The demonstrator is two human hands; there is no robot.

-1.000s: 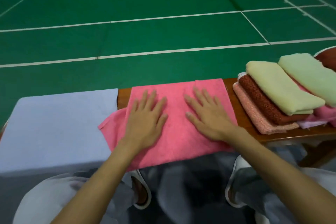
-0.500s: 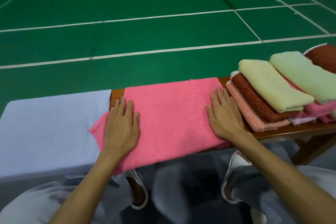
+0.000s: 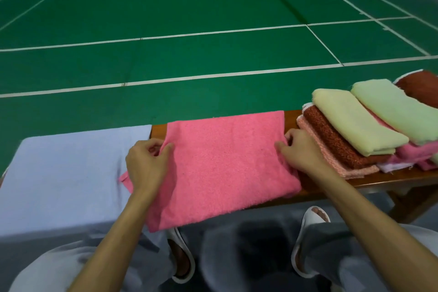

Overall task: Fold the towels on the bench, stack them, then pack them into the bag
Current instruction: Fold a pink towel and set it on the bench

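Our fingers [image 3: 166, 148] are curled in and pinching the pink towel [image 3: 225, 163], one hand on each side. Our left hand [image 3: 147, 166] pinches the left edge between thumb and fingers. Our right hand [image 3: 303, 154] pinches the right edge the same way. We think we hold both edges at once so the towel stays flat and even for the next fold. With only one side held, it might slide or bunch up. The pink towel lies in the middle of the bench [image 3: 391, 179]. Its far edge lines up with the far side of the bench, and its near edge hangs down over the front toward our legs. So it points from us out toward the green floor [image 3: 189, 7]. Its long way looks like near to far, but the hanging part makes that hard to tell for sure. A little pink corner sticks out by our left wrist, so the layers are not quite neat. A big blue towel [image 3: 71, 173] lies flat just beside it on the left, and we guess it is waiting its turn. On the right sits a pile of folded towels [image 3: 350, 130], leaning across each other, close to our right hand. We cannot see the bag.
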